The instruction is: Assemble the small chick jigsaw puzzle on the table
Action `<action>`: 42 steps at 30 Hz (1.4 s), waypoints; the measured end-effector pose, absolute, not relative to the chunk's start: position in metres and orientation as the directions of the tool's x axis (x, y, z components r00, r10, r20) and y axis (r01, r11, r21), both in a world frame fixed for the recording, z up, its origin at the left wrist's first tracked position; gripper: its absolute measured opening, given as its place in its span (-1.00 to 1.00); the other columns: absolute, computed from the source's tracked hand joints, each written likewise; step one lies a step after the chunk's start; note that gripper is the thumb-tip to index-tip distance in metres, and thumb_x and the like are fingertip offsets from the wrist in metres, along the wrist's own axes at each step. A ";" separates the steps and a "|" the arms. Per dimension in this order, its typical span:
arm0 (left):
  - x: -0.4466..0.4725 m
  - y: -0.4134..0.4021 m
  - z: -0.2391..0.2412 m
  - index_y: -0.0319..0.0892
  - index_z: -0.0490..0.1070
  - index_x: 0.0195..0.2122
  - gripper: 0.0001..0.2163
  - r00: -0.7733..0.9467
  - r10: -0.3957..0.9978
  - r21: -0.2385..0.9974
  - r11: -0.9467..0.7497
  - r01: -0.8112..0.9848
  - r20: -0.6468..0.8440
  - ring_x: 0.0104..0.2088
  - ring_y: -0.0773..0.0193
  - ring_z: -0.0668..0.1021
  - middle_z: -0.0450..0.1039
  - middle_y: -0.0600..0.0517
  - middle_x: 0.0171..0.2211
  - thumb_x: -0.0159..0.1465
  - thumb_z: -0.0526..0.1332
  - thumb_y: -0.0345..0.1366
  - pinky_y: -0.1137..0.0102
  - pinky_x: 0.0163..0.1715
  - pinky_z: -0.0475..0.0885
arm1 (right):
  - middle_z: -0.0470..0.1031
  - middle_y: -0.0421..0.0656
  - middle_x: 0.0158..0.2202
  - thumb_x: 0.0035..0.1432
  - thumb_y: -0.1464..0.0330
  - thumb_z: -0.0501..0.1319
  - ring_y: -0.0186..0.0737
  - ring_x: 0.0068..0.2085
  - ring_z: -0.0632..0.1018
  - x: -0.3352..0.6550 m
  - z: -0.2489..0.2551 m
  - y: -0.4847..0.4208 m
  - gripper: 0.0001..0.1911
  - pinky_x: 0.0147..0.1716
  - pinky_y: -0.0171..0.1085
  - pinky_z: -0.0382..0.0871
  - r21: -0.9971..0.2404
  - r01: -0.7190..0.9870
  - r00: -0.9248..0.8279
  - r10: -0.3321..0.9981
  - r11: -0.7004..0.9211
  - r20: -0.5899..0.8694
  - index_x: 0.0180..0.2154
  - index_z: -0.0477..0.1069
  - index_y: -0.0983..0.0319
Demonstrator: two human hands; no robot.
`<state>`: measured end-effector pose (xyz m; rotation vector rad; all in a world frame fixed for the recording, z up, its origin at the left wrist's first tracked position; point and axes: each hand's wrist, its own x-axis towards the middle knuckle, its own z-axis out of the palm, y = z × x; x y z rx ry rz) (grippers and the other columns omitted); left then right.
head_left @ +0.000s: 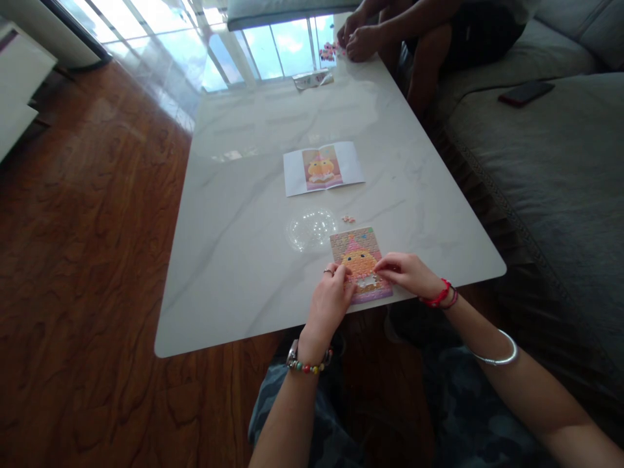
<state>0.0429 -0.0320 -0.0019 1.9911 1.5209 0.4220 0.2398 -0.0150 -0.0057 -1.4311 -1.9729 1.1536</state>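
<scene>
A small, mostly assembled jigsaw puzzle (359,260) lies at the table's near edge, showing an orange round-faced figure with a pink hat. A pale gap with irregular edges shows in its lower part. My left hand (332,296) rests on the puzzle's left side, fingers bent and gripping that edge. Over the right side, my right hand (407,272) has thumb and forefinger pinched together; whatever is between them is too small to make out. A few loose puzzle pieces (348,220) lie just beyond the puzzle's top edge.
A creased picture sheet (348,166) lies farther up the marble-look table (234,227). Light glitters on a clear, shiny patch (312,229) left of the puzzle. At the far end are a small packet (312,79) and another person's hands (361,42). A sofa (550,156) holding a phone (526,93) stands right.
</scene>
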 end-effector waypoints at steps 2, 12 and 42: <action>0.044 -0.033 0.000 -0.17 0.28 -0.26 -0.85 0.288 0.953 0.600 -0.173 0.781 -0.099 -0.37 0.34 0.43 0.26 -0.01 -0.24 0.12 0.07 -0.40 0.36 -0.30 0.39 | 0.45 -0.16 -0.40 0.02 0.40 0.11 -0.33 -0.37 0.44 0.237 -0.004 -0.015 -0.86 -0.35 -0.34 0.32 -0.799 0.573 -0.401 0.913 0.183 -0.078 -0.40 0.44 0.23; 0.054 -0.043 0.001 -0.10 0.26 -0.18 -0.80 0.397 0.911 0.531 -0.284 0.799 -0.111 -0.34 0.32 0.42 0.24 0.01 -0.22 0.15 0.07 -0.36 0.41 -0.35 0.37 | 0.37 -0.14 -0.38 0.05 0.49 0.06 -0.35 -0.36 0.42 0.225 -0.004 -0.013 -0.83 -0.35 -0.36 0.32 -0.722 0.606 -0.478 0.878 0.333 0.004 -0.41 0.43 0.25; 0.063 -0.059 -0.001 -0.07 0.18 -0.01 -0.70 0.492 0.867 0.454 -0.411 0.790 -0.072 -0.25 0.29 0.37 0.27 -0.02 -0.23 0.23 -0.06 -0.38 0.38 -0.26 0.36 | 0.41 -0.09 -0.26 0.12 0.45 0.01 -0.28 -0.24 0.43 0.232 -0.001 -0.037 -0.79 -0.25 -0.32 0.33 -0.466 0.751 -0.525 0.851 0.469 0.010 -0.33 0.42 0.24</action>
